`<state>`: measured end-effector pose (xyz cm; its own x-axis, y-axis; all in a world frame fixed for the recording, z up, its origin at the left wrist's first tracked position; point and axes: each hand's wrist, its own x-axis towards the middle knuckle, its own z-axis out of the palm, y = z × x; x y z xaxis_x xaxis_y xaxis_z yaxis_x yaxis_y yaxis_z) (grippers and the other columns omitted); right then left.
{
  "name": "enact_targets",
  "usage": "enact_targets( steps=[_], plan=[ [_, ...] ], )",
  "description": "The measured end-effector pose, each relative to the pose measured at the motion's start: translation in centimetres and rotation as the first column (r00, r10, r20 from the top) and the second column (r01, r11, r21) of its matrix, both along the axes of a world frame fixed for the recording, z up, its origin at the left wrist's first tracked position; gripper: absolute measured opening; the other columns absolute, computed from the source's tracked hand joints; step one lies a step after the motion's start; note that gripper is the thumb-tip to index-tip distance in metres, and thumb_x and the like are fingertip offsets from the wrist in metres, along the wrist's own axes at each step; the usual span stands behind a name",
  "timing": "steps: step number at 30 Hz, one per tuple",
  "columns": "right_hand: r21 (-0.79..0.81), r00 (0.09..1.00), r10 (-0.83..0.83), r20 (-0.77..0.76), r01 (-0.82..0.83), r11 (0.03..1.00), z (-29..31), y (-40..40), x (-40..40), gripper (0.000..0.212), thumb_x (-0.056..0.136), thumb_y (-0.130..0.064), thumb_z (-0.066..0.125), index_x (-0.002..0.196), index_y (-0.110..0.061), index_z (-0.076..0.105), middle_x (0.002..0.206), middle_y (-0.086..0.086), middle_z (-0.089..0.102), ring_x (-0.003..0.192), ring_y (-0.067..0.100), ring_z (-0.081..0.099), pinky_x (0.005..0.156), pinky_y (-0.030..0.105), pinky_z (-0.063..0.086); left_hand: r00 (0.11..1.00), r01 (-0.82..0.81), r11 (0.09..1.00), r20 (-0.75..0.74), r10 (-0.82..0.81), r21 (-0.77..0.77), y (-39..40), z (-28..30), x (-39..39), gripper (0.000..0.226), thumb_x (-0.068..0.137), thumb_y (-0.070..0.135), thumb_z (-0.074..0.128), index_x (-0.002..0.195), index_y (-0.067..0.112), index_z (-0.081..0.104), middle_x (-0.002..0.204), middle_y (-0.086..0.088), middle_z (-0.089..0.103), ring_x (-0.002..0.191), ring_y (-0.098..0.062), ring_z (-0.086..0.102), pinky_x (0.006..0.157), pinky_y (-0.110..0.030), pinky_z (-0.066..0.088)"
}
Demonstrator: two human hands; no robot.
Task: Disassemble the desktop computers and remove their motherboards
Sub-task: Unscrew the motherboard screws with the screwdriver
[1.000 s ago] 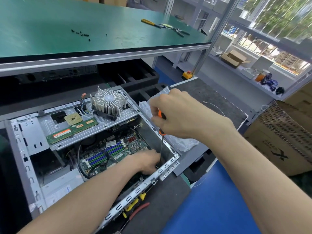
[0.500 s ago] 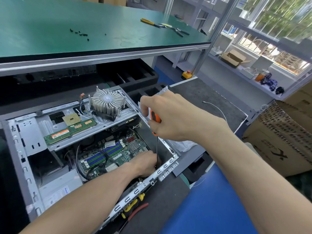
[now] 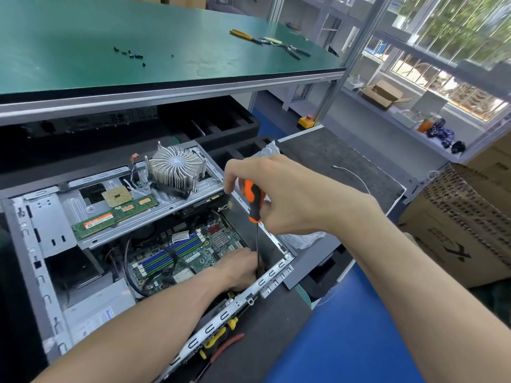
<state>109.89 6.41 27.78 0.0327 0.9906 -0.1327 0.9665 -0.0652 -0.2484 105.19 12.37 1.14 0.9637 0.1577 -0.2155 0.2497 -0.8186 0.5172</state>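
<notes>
An open grey desktop case (image 3: 33, 261) lies on its side below the bench. Its green motherboard (image 3: 179, 252) with blue and green memory slots sits deep inside. My right hand (image 3: 287, 194) grips an orange-and-black screwdriver (image 3: 253, 200) upright, its thin shaft reaching down into the case's right corner. My left hand (image 3: 239, 268) is down inside the case at the shaft's tip, fingers curled there; what they touch is hidden. A round finned heatsink (image 3: 177, 168), a loose memory stick (image 3: 116, 214) and a processor chip (image 3: 116, 197) lie on the case's metal crossbar.
The green bench top (image 3: 138, 42) above carries several black screws (image 3: 130, 54) and pliers (image 3: 279, 44). Yellow- and red-handled tools (image 3: 218, 341) lie beside the case's near rim. A white plastic bag (image 3: 301, 239) sits behind my right hand. Cardboard boxes (image 3: 464, 230) stand at the right.
My right hand has shifted slightly left with the screwdriver and its fingers have changed position on the handle. My left hand stays at the tip inside the case.
</notes>
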Motion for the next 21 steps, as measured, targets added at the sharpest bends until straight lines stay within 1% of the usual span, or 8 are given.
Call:
enact_targets(
  steps=[2, 4, 5, 7, 10, 14, 17, 21],
  plan=[
    [0.096, 0.982, -0.055, 0.178, 0.038, 0.995, -0.6, 0.0, 0.1, 0.024, 0.083, -0.033, 0.068, 0.1, -0.025, 0.052, 0.078, -0.009, 0.051, 0.079, 0.021, 0.049, 0.061, 0.038, 0.044, 1.0, -0.014, 1.0, -0.008, 0.014, 0.005, -0.1, -0.2, 0.0, 0.033, 0.085, 0.002, 0.05, 0.11, 0.014, 0.067, 0.106, -0.013, 0.07, 0.098, -0.032, 0.066, 0.092, -0.046, 0.055],
    [0.163, 0.9, -0.163, 0.405, 0.105, 0.981, -0.8, 0.4, 0.4, 0.037, 0.092, -0.056, 0.059, 0.097, -0.023, 0.044, 0.074, -0.006, 0.042, 0.075, 0.027, 0.046, 0.056, 0.034, 0.031, 1.0, -0.024, 0.999, -0.019, 0.024, 0.026, -0.1, -0.4, 0.0, 0.031, 0.087, -0.001, 0.049, 0.109, 0.011, 0.067, 0.1, -0.014, 0.069, 0.093, -0.032, 0.066, 0.094, -0.047, 0.054],
    [0.187, 0.902, -0.166, 0.399, 0.097, 0.978, -1.0, 0.5, 0.6, 0.034, 0.095, -0.051, 0.058, 0.099, -0.021, 0.042, 0.073, -0.004, 0.041, 0.075, 0.028, 0.047, 0.057, 0.034, 0.028, 0.999, -0.027, 0.999, -0.02, 0.027, 0.029, -0.1, -0.5, 0.1, 0.031, 0.088, -0.002, 0.048, 0.109, 0.011, 0.067, 0.098, -0.014, 0.068, 0.092, -0.032, 0.066, 0.095, -0.048, 0.053],
    [0.169, 0.963, -0.106, 0.249, 0.064, 0.984, -1.3, 0.6, 1.1, 0.023, 0.091, -0.025, 0.062, 0.107, -0.018, 0.046, 0.069, -0.002, 0.049, 0.074, 0.024, 0.049, 0.057, 0.036, 0.028, 1.0, -0.023, 0.999, -0.016, 0.024, 0.035, -0.2, -0.5, 0.1, 0.029, 0.091, -0.001, 0.046, 0.108, 0.011, 0.066, 0.094, -0.012, 0.066, 0.091, -0.031, 0.065, 0.098, -0.049, 0.051],
    [0.115, 0.997, -0.081, 0.019, 0.078, 0.99, -1.3, 0.2, 1.5, 0.046, 0.071, -0.003, 0.059, 0.113, -0.017, 0.047, 0.065, -0.001, 0.055, 0.064, 0.019, 0.05, 0.053, 0.04, 0.039, 1.0, -0.01, 0.998, 0.008, 0.009, 0.057, -0.3, -0.3, 0.1, 0.028, 0.092, 0.002, 0.045, 0.109, 0.014, 0.064, 0.096, -0.013, 0.066, 0.093, -0.033, 0.065, 0.095, -0.049, 0.052],
    [0.212, 0.988, -0.125, 0.088, 0.104, 0.972, -2.1, 0.2, 1.8, 0.036, 0.083, -0.018, 0.067, 0.111, -0.018, 0.044, 0.066, -0.003, 0.055, 0.07, 0.009, 0.046, 0.056, 0.037, 0.034, 1.0, -0.005, 0.998, 0.008, 0.004, 0.065, -0.3, -0.4, 0.1, 0.03, 0.096, 0.004, 0.043, 0.115, 0.011, 0.064, 0.099, -0.015, 0.068, 0.093, -0.032, 0.066, 0.094, -0.047, 0.054],
    [0.265, 0.988, -0.131, 0.083, 0.105, 0.959, -2.3, 0.4, 1.6, 0.036, 0.085, -0.014, 0.065, 0.111, -0.017, 0.041, 0.063, -0.005, 0.054, 0.067, 0.008, 0.044, 0.054, 0.032, 0.035, 1.0, -0.014, 0.998, 0.013, 0.013, 0.063, -0.4, -0.4, 0.2, 0.029, 0.092, -0.001, 0.043, 0.111, 0.008, 0.065, 0.089, -0.013, 0.066, 0.086, -0.03, 0.066, 0.092, -0.046, 0.055],
    [0.362, 0.987, -0.136, 0.09, 0.095, 0.927, -1.7, 0.5, 1.0, 0.036, 0.08, -0.01, 0.06, 0.108, -0.017, 0.038, 0.062, 0.004, 0.051, 0.061, 0.021, 0.045, 0.054, 0.04, 0.043, 0.999, 0.006, 0.997, -0.033, -0.003, 0.077, -0.1, 0.0, 0.3, 0.019, 0.086, -0.005, 0.045, 0.082, 0.005, 0.061, 0.076, -0.013, 0.063, 0.075, -0.029, 0.065, 0.077, -0.042, 0.059]
  ],
)
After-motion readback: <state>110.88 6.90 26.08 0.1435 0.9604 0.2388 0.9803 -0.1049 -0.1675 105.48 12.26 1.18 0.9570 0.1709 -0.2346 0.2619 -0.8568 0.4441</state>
